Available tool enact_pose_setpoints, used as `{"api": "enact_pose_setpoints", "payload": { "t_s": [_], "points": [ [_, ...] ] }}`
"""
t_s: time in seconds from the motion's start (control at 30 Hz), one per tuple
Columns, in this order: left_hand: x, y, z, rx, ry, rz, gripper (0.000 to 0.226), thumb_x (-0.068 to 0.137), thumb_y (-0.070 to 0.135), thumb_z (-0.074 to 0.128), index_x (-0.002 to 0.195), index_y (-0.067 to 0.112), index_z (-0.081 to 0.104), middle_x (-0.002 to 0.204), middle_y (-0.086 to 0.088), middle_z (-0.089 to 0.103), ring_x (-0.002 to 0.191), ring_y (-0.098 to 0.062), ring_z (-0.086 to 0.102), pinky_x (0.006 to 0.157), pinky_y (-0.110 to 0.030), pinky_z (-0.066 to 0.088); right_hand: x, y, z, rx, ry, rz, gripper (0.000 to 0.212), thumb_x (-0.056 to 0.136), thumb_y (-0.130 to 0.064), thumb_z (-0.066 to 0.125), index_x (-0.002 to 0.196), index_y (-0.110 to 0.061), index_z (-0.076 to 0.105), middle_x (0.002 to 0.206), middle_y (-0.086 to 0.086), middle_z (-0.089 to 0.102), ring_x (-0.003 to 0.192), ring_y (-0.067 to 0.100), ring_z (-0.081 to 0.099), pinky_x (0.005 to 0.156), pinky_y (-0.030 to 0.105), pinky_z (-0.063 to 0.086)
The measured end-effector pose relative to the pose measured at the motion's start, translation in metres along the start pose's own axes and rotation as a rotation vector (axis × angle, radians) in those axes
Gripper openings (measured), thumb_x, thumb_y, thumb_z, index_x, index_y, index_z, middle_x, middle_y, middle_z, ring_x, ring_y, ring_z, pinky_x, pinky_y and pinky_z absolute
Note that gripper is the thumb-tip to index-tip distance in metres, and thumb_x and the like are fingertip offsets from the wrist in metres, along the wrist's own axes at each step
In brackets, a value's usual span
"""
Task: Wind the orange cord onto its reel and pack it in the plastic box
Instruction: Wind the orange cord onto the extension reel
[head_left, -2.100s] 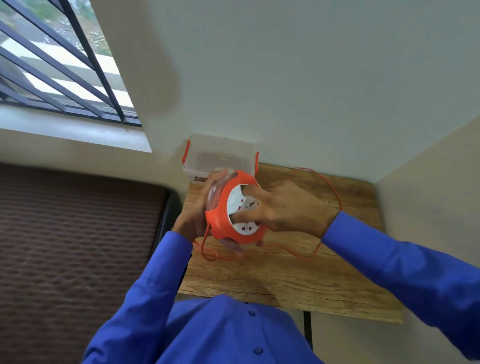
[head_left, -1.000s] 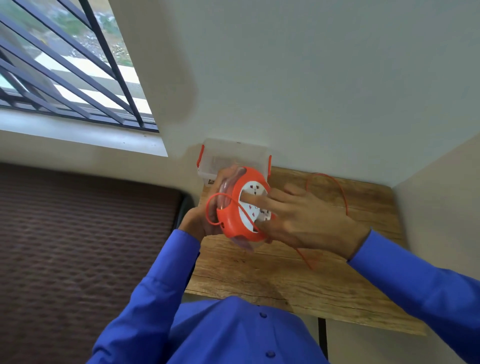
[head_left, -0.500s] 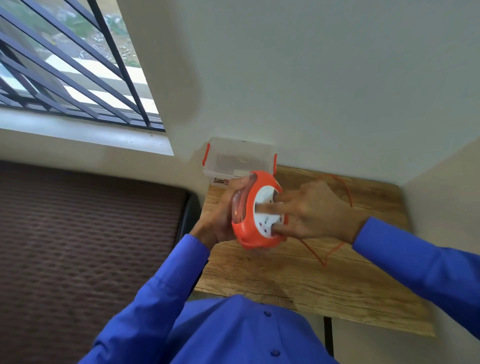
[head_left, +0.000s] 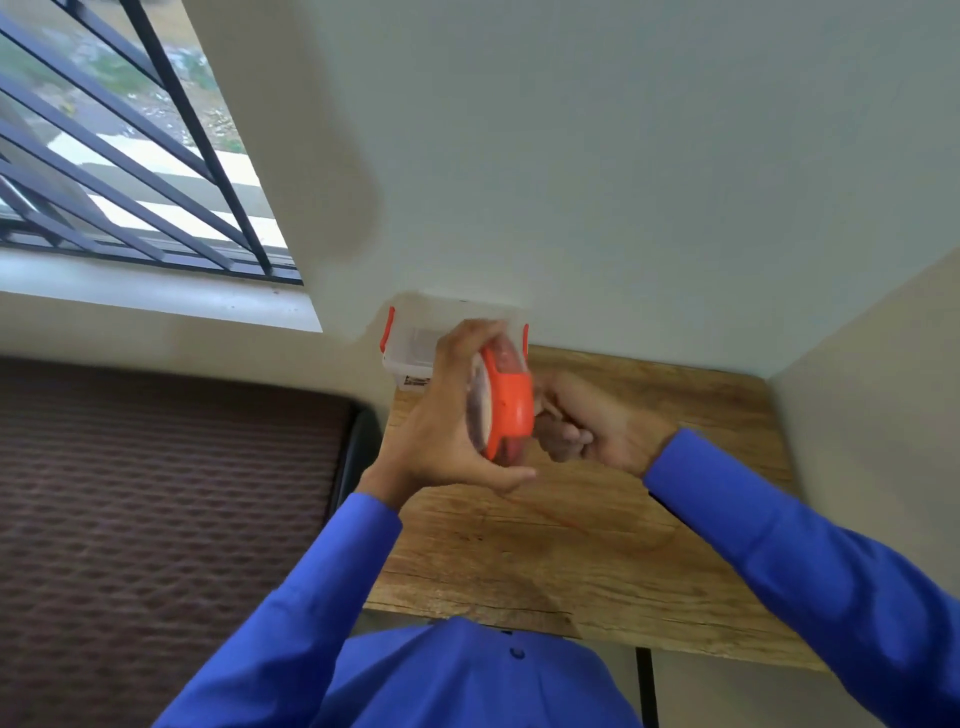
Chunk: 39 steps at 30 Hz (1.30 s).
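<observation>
I am gripping the orange cord reel (head_left: 506, 400) edge-on in my left hand (head_left: 447, 431) above the wooden table (head_left: 597, 561); my right hand (head_left: 587, 421) is curled against its far face. The plastic box (head_left: 410, 343) is sitting just behind, against the wall. A blurred orange cord (head_left: 566, 519) is trailing below.

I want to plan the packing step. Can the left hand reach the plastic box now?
Probably not yet. The left hand is wrapped around the orange reel, so it is occupied. The plastic box sits just behind it at the table's far corner, with nothing else between them.
</observation>
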<state>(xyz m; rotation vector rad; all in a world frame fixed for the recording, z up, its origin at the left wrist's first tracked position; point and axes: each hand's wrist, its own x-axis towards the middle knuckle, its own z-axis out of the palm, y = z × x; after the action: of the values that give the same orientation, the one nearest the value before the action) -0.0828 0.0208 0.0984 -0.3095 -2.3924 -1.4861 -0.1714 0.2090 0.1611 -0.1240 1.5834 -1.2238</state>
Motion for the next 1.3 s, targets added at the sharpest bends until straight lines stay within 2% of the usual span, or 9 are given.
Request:
{"api": "enact_pose_setpoints", "payload": {
  "t_s": [0.13, 0.23, 0.4, 0.57, 0.7, 0.83, 0.97, 1.17, 1.3],
  "points": [
    [-0.009, 0.001, -0.006, -0.742, 0.116, -0.498, 0.104, 0.07, 0.056, 0.086, 0.158, 0.019, 0.044, 0.142, -0.012, 0.068, 0.131, -0.034, 0.069, 0.093, -0.034, 0.066, -0.017, 0.0, 0.012, -0.572, 0.051, -0.448, 0.015, 0.096, -0.029, 0.074, 0.098, -0.026, 0.088, 0.073, -0.023, 0.067, 0.056, -0.007, 0.052, 0.058, 0.011, 0.039],
    [-0.01, 0.006, -0.009, -1.093, 0.056, -0.735, 0.099, 0.054, 0.085, 0.09, 0.124, 0.016, 0.084, 0.121, -0.016, 0.083, 0.109, -0.032, 0.082, 0.084, -0.043, 0.069, -0.02, 0.003, 0.019, -1.407, 0.211, -0.873, 0.046, 0.092, -0.021, 0.08, 0.136, -0.033, 0.073, 0.129, -0.008, 0.062, 0.097, 0.003, 0.068, 0.071, 0.017, 0.052],
    [-0.016, -0.001, -0.009, -1.237, -0.012, -0.928, 0.107, 0.054, 0.081, 0.093, 0.134, 0.011, 0.077, 0.132, -0.028, 0.07, 0.106, -0.044, 0.074, 0.088, -0.055, 0.065, -0.022, -0.001, 0.023, -1.855, 0.301, -0.954, 0.068, 0.073, -0.033, 0.096, 0.136, -0.039, 0.071, 0.128, 0.016, 0.071, 0.065, 0.029, 0.074, 0.044, 0.029, 0.051],
    [-0.018, -0.012, 0.001, -1.311, -0.095, -0.882, 0.114, 0.076, 0.081, 0.081, 0.157, 0.005, 0.055, 0.151, -0.034, 0.058, 0.124, -0.05, 0.063, 0.1, -0.058, 0.057, -0.017, 0.001, 0.02, -1.533, 0.413, -0.727, 0.063, 0.081, -0.059, 0.07, 0.143, -0.048, 0.066, 0.095, -0.001, 0.083, 0.078, 0.025, 0.077, 0.071, 0.039, 0.063],
    [-0.013, -0.01, 0.024, -1.207, 0.015, -0.665, 0.108, 0.081, 0.082, 0.076, 0.158, 0.008, 0.056, 0.156, -0.03, 0.06, 0.14, -0.052, 0.059, 0.117, -0.077, 0.042, -0.004, -0.01, 0.017, -0.826, 0.488, -0.543, 0.069, 0.066, -0.058, 0.081, 0.129, -0.03, 0.079, 0.116, -0.004, 0.084, 0.093, 0.012, 0.08, 0.086, 0.035, 0.067],
    [-0.009, -0.011, 0.021, -0.667, 0.062, -0.43, 0.101, 0.083, 0.051, 0.08, 0.161, 0.002, 0.038, 0.142, -0.02, 0.069, 0.132, -0.044, 0.068, 0.102, -0.036, 0.063, 0.012, -0.016, 0.01, -0.453, 0.416, -0.334, 0.032, 0.075, -0.063, 0.08, 0.082, -0.032, 0.087, 0.068, -0.005, 0.079, 0.05, 0.006, 0.065, 0.048, 0.018, 0.047],
    [0.004, -0.017, 0.011, -0.148, 0.045, -0.038, 0.143, 0.064, 0.055, 0.103, 0.171, 0.018, 0.016, 0.162, -0.011, 0.038, 0.144, -0.029, 0.054, 0.112, -0.033, 0.055, 0.024, -0.005, 0.001, -0.067, 0.317, -0.005, 0.066, 0.089, -0.079, 0.06, 0.059, -0.02, 0.07, 0.044, -0.005, 0.039, 0.033, 0.007, 0.026, 0.036, 0.017, 0.023],
    [-0.004, -0.041, 0.01, -0.519, 0.07, -0.336, 0.123, 0.072, 0.054, 0.093, 0.17, 0.02, 0.025, 0.16, -0.016, 0.046, 0.141, -0.04, 0.059, 0.109, -0.05, 0.059, 0.017, 0.008, 0.007, -0.163, 0.211, -0.163, 0.06, 0.098, -0.059, 0.059, 0.093, -0.005, 0.086, 0.059, 0.003, 0.068, 0.038, 0.008, 0.041, 0.041, 0.02, 0.031],
    [-0.02, -0.048, 0.0, -1.091, 0.02, -0.742, 0.105, 0.079, 0.085, 0.075, 0.154, 0.012, 0.065, 0.145, -0.022, 0.072, 0.13, -0.038, 0.073, 0.097, -0.05, 0.064, -0.002, 0.01, 0.007, -1.191, 0.229, -0.739, 0.026, 0.098, -0.034, 0.068, 0.115, -0.025, 0.085, 0.122, -0.006, 0.072, 0.085, -0.001, 0.068, 0.069, 0.017, 0.057]
  ]
}}
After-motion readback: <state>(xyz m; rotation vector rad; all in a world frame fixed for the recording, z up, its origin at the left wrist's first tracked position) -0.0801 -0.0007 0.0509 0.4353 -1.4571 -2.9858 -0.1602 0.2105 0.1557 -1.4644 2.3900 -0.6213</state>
